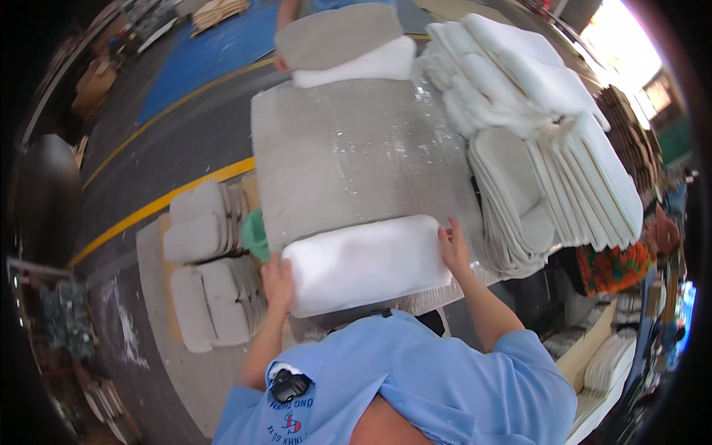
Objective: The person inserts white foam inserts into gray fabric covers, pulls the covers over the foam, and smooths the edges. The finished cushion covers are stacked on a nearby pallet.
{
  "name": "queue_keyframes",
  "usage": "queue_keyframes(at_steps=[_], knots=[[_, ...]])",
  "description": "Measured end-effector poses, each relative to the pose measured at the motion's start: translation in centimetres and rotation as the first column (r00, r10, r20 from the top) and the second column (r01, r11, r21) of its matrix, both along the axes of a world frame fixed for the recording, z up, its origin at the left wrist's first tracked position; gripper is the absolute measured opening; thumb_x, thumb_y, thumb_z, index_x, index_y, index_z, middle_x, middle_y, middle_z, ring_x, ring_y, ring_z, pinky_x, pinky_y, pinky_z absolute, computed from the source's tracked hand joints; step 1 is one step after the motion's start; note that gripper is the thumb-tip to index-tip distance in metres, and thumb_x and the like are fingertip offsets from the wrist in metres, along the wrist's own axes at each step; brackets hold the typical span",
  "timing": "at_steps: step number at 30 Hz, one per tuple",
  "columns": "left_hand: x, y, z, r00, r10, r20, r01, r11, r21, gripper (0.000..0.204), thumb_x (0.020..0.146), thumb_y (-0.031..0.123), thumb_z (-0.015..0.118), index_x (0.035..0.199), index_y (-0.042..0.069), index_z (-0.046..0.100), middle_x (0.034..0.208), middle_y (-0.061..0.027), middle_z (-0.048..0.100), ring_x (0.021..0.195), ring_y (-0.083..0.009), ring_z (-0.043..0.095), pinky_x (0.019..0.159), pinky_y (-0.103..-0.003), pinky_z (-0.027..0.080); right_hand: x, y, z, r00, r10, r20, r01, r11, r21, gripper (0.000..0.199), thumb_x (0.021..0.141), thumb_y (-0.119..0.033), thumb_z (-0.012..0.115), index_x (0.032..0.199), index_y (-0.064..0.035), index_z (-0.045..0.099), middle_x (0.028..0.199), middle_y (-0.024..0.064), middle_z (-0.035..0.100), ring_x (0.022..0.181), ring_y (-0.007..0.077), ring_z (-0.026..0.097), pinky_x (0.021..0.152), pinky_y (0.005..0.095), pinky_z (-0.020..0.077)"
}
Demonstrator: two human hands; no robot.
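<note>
A white padded cushion piece (pixel 367 267), oblong with rounded corners, lies at the near edge of the plastic-covered table (pixel 326 163). My left hand (pixel 278 283) grips its left end, the fingers partly hidden by the edge. At its right end my right hand (pixel 455 248) holds the rim between thumb and fingers. Across the table, a co-worker's hand (pixel 280 63) is at the left side of a grey-beige oblong panel (pixel 341 37). Beneath that panel shows another white padded piece (pixel 356 70).
White padding (pixel 504 67) is heaped at the far right, beside rows of white pads (pixel 586 178) and grey-beige panels (pixel 508 193). Stacks of pale cushion pieces (pixel 215 300) stand left of the table, near a green cloth or bag (pixel 254 234). A yellow line (pixel 156 204) crosses the floor.
</note>
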State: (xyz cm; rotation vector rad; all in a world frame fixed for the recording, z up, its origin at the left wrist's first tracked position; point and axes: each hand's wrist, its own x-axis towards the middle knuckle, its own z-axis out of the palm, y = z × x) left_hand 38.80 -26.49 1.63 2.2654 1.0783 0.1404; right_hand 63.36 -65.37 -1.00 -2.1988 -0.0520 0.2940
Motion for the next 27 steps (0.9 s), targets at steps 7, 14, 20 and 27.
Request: queue_keyframes(at_steps=[7, 14, 20, 27], knots=[[3.7, 0.6, -0.2, 0.884, 0.402, 0.240, -0.007, 0.525, -0.851, 0.064, 0.113, 0.048, 0.051, 0.142, -0.009, 0.057, 0.139, -0.0168, 0.066, 0.127, -0.0278, 0.065, 0.109, -0.040, 0.051, 2.5, 1.1, 0.5, 0.981, -0.024, -0.190, 0.028, 0.999, 0.020, 0.056, 0.110, -0.048, 0.051, 0.135, 0.0002, 0.065, 0.125, 0.0203, 0.072, 0.117, 0.0313, 0.067, 0.104, 0.0409, 0.0493], [-0.2, -2.6, 5.2, 0.660, 0.639, 0.395, 0.013, 0.516, -0.857, 0.049, 0.114, 0.044, 0.050, 0.122, -0.001, 0.066, 0.113, -0.0095, 0.070, 0.102, -0.0215, 0.065, 0.095, -0.038, 0.051, -3.4, -3.0, 3.9, 0.974, -0.160, -0.157, 0.224, 0.747, 0.626, 0.045, 0.113, -0.043, 0.050, 0.096, -0.0037, 0.064, 0.090, -0.0059, 0.055, 0.085, 0.0084, 0.047, 0.076, 0.0284, 0.0418], [-3.4, 0.1, 4.3, 0.919, 0.312, 0.240, -0.124, 0.808, -0.576, 0.040, 0.113, 0.037, 0.053, 0.111, 0.000, 0.068, 0.104, -0.0056, 0.067, 0.101, -0.0189, 0.061, 0.096, -0.036, 0.048, -6.0, -2.6, 4.5, 0.961, -0.259, -0.098, 0.262, 0.740, 0.620, 0.043, 0.112, -0.040, 0.054, 0.088, -0.0044, 0.064, 0.086, -0.0054, 0.055, 0.083, 0.0092, 0.048, 0.075, 0.0294, 0.0412], [4.0, -7.1, 16.1, 0.762, -0.510, 0.400, 0.564, 0.825, -0.023, 0.041, 0.097, 0.028, 0.073, 0.127, 0.002, 0.068, 0.124, -0.0130, 0.070, 0.114, -0.0255, 0.066, 0.101, -0.039, 0.050, -6.5, -5.0, 4.4, 0.981, -0.152, -0.124, 0.196, 0.769, 0.608, 0.044, 0.111, -0.041, 0.054, 0.096, -0.0033, 0.069, 0.089, -0.0025, 0.062, 0.086, 0.0109, 0.053, 0.079, 0.0292, 0.0437]])
